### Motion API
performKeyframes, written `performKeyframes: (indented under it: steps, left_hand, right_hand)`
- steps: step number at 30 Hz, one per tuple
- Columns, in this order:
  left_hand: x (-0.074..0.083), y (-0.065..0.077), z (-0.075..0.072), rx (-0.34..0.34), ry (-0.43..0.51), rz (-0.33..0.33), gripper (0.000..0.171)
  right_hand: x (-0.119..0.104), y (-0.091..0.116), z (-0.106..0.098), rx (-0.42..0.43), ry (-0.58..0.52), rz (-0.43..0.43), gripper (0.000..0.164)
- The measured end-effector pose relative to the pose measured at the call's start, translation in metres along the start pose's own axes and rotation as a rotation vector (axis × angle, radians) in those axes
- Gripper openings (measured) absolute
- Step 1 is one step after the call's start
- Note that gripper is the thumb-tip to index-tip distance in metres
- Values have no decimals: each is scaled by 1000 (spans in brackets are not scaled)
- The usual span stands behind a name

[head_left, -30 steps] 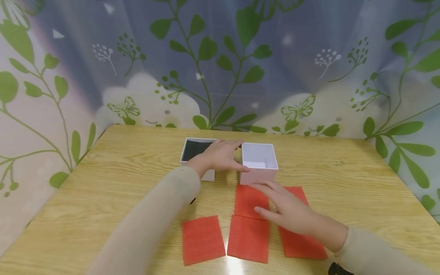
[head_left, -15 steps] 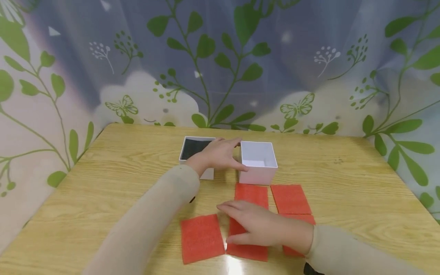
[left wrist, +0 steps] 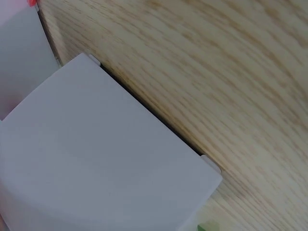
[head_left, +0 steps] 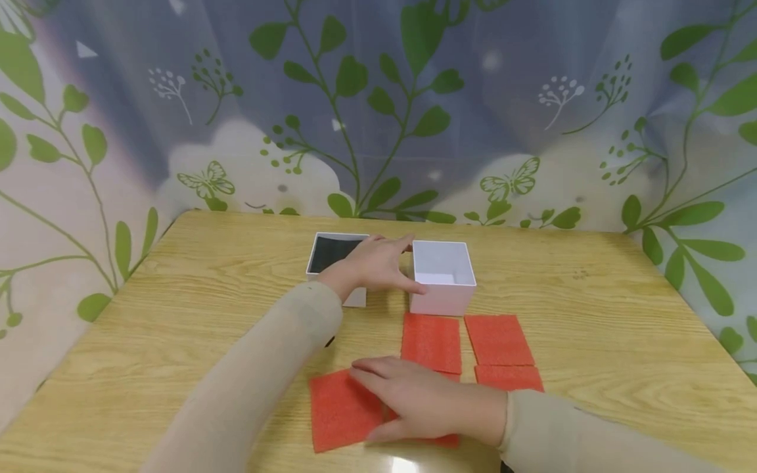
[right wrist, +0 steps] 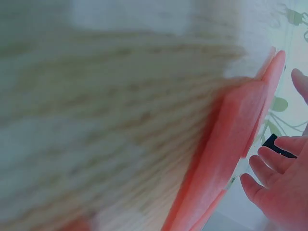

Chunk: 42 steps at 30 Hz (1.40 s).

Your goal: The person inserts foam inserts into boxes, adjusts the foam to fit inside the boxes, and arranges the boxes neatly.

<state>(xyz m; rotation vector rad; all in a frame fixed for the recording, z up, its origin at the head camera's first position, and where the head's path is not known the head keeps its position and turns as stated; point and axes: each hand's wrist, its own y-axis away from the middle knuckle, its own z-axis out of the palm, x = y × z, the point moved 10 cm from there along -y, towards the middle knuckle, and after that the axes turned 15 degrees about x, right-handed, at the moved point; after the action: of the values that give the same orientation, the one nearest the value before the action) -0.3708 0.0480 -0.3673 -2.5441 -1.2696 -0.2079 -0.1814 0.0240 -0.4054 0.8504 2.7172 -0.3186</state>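
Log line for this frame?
left hand: at left side of pink box | right hand: over red squares, contact unclear | box with dark interior: further left

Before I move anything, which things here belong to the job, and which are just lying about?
Likely part of the job:
Five red squares, some partly behind the right hand
Pink box, with the left hand at its side

Probably just there:
Second box, dark inside, partly behind the left hand; I can't be sure of its role
Table and leafy curtain, the surroundings
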Motion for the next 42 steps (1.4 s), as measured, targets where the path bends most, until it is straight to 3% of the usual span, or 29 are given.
performKeyframes:
  steps: [11,21,29,42]
  left_hand:
    - [-1,-1,1,12,12,-3,104]
    - [-1,-2,0,16,32,-12,102]
    - [1,-1,-2,10,23,-4,101]
    - [0,-2,-2,18,44,-5,102]
  right_hand:
    - [-19,-7,11,-16,87,-99,85]
    - [-19,-13,18,-47,105,-101,89]
    - [-14,-16,23,-124,120,-77,87]
    - [-18,-22,12,-73,168,-104,89]
